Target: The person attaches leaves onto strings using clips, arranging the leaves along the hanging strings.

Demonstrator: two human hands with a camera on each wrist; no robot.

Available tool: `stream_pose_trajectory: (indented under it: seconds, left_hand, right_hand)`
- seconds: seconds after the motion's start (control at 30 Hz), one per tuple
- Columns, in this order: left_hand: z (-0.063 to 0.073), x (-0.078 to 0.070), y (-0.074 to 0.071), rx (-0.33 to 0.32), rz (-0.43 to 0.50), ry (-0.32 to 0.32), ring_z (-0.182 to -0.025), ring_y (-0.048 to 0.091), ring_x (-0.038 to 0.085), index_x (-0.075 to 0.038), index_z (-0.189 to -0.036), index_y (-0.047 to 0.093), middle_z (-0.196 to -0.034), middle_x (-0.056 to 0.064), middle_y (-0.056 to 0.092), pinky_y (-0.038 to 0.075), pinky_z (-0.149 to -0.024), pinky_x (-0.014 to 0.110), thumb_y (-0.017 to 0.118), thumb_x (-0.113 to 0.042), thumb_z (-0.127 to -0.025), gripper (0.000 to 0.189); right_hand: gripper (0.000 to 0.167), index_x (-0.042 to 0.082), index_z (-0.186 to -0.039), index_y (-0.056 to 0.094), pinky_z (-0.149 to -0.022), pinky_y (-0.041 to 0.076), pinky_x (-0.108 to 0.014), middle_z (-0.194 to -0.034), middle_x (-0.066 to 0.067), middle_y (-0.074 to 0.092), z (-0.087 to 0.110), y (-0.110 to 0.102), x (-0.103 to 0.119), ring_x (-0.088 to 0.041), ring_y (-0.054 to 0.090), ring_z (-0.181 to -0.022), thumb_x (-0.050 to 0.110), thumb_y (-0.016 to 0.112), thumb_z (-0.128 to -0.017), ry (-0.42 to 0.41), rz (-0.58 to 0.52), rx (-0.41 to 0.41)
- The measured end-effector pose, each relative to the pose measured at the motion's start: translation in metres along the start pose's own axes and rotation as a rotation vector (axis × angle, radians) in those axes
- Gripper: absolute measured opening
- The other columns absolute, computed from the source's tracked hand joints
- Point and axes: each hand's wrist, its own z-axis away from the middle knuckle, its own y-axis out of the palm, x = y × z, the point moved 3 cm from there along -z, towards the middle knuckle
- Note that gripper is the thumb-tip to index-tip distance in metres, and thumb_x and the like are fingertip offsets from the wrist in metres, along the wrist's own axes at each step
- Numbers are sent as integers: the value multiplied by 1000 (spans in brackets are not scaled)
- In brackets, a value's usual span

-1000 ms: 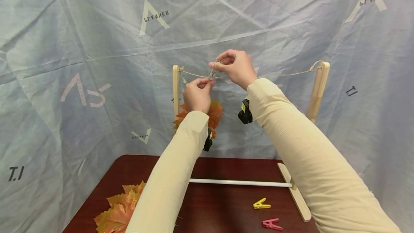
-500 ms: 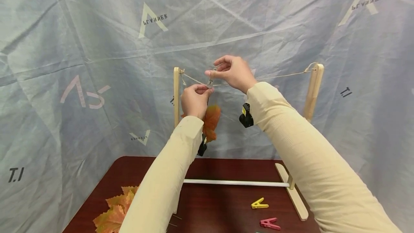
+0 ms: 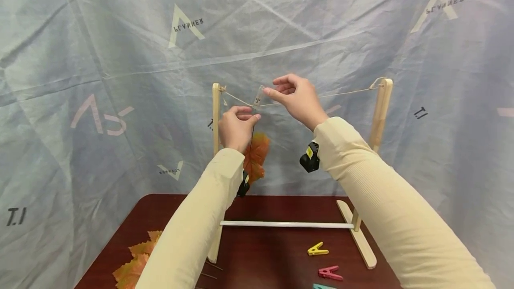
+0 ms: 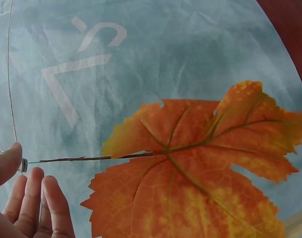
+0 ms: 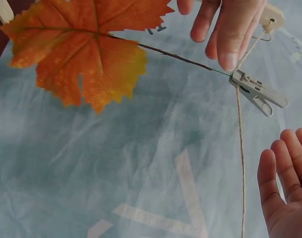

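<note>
A white clothespin is clipped on the string, its mouth on the end of a thin brown stem. From that stem an orange artificial maple leaf hangs below the string. My left hand is right beside the clip's mouth, thumb and fingers spread apart, with the thumb overlapping the clip in the left wrist view. Just right of the clip's handles is my right hand. Its fingers are loosely extended, and a gap separates them from the clip in the right wrist view.
Two wooden posts, the left post and the right post, carry the string. A white rod joins their feet. On the table lie a yellow clothespin, a pink clothespin, a teal clothespin and more leaves.
Both hands have let go of the white clothespin, which stays on the string with the leaf. The right hand has drawn back to the right; the left has shifted slightly down and left.
</note>
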Motion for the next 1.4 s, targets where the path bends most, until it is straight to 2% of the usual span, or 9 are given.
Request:
stream_pose_trajectory:
  seconds: [0.2,0.53,1.03,1.4]
  left_hand:
    - [3,0,-9,-22,30,56,-95,71,22,-8,-113,74,-100,8,77,54,-85,37,82,-23,-89,30]
    - [16,2,-23,7,56,139,-92,71,25,-6,-113,74,-100,11,76,55,-80,38,81,-20,-90,28]
    - [34,9,-31,51,96,153,-90,70,26,-5,-109,75,-96,13,76,54,-81,38,82,-15,-88,24]
    - [50,19,-38,133,131,144,-94,72,26,-5,-115,75,-103,12,76,56,-82,38,81,-12,-88,28]
  right_hand:
    - [43,6,-132,64,-93,49,-39,-119,-12,65,10,-5,-2,-24,59,-109,30,72,-97,6,-19,-2]
    - [41,7,-129,66,-92,48,-40,-119,-12,67,29,-16,-9,-25,59,-111,31,72,-97,29,-20,0]
    - [36,11,-127,68,-89,46,-40,-116,-8,70,63,-26,-24,-20,61,-109,31,72,-97,41,2,29]
    - [44,12,-129,66,-94,47,-43,-121,-8,67,89,-30,-35,-22,59,-114,40,72,-96,61,-7,81]
